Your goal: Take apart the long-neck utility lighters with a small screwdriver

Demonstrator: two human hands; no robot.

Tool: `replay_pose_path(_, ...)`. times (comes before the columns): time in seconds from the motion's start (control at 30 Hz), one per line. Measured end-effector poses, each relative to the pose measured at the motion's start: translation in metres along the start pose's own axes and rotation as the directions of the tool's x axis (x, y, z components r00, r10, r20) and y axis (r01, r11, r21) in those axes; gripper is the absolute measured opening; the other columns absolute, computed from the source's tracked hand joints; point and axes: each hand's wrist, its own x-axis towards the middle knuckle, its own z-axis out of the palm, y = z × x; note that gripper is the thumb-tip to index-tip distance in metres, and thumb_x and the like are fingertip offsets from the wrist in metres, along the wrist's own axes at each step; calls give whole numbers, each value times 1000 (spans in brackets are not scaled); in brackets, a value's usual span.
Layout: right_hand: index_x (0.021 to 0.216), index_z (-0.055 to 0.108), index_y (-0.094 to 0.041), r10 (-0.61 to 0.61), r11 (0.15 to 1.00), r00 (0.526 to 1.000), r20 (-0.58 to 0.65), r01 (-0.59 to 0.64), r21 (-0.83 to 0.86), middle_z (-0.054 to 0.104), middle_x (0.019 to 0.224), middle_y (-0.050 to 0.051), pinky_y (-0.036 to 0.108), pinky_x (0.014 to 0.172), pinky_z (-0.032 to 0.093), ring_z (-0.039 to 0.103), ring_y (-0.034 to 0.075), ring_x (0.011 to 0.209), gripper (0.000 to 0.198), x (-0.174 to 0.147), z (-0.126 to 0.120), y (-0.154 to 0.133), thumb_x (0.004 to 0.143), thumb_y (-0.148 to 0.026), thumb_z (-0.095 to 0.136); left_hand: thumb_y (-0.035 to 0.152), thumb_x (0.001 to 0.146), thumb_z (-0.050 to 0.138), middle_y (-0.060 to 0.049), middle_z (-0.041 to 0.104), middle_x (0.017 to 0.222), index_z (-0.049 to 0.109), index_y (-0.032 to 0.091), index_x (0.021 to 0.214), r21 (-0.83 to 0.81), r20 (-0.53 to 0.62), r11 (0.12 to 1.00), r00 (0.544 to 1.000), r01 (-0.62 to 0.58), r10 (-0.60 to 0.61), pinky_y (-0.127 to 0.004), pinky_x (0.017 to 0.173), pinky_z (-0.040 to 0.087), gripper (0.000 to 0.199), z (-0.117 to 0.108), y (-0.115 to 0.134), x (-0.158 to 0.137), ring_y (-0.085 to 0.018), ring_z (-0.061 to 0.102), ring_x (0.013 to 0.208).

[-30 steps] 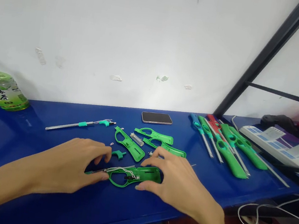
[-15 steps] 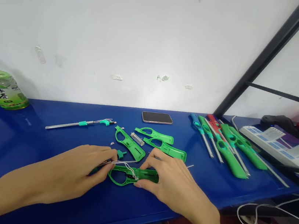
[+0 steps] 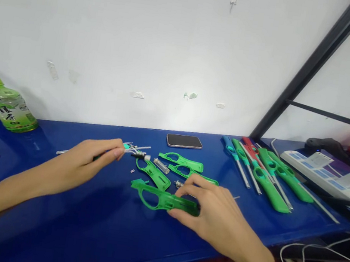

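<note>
My left hand (image 3: 102, 153), over the table's left-middle, pinches the igniter assembly (image 3: 139, 156), a black piece with white wires; most of its body is hidden by the fingers. My right hand (image 3: 216, 208) grips a green lighter casing half (image 3: 160, 199) by its handle end, with the trigger loop pointing left. A small green piece (image 3: 139, 182) is at the casing's left end. Behind it lie more green casing halves: one casing half (image 3: 158, 176), another (image 3: 186, 163) and a third (image 3: 199, 175). Among them sits a clear fuel tank (image 3: 161, 166). A small metallic part (image 3: 179, 184) shows beside my right fingers.
A phone (image 3: 184, 141) lies near the wall. Whole lighters (image 3: 270, 194) in blue, green and red lie at right, beside a white power strip (image 3: 325, 171). A bottle (image 3: 9, 107) stands back left. A black frame post (image 3: 299, 83) rises at right.
My left hand has moved up and left, lifting the igniter assembly out of the green casing half. My right hand has kept its grip on the casing, which has shifted slightly right.
</note>
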Motion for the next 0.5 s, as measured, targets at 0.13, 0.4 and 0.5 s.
replay_pose_path(0.13, 105, 86, -28, 122, 987, 983, -140, -136, -91, 78, 114, 1, 36, 68, 50, 71, 19, 67, 17, -9, -17, 44, 101, -45, 86, 60, 116, 32, -1, 64, 85, 60, 25, 94, 72, -36, 997, 999, 19, -16, -34, 74, 48, 50, 9, -31, 7, -21, 61, 76)
replay_pose_path(0.4, 101, 87, -22, 359, 878, 893, -271, -422, -227, 83, 115, 9, 39, 79, 56, 79, 34, 100, 29, 27, -21, 113, 100, -51, 83, 60, 114, 32, -6, 67, 97, 71, 26, 105, 198, 1, 979, 999, 47, -48, -40, 81, 54, 53, 41, -58, 4, -26, 69, 83)
replay_pose_path(0.5, 110, 85, -24, 377, 868, 884, -275, -441, -227, 84, 118, 7, 36, 81, 55, 79, 32, 106, 33, 37, -24, 117, 100, -55, 84, 59, 113, 31, -10, 71, 105, 73, 26, 106, 229, -16, 972, 999, 49, -47, -44, 85, 55, 54, 49, -58, 5, -31, 72, 95)
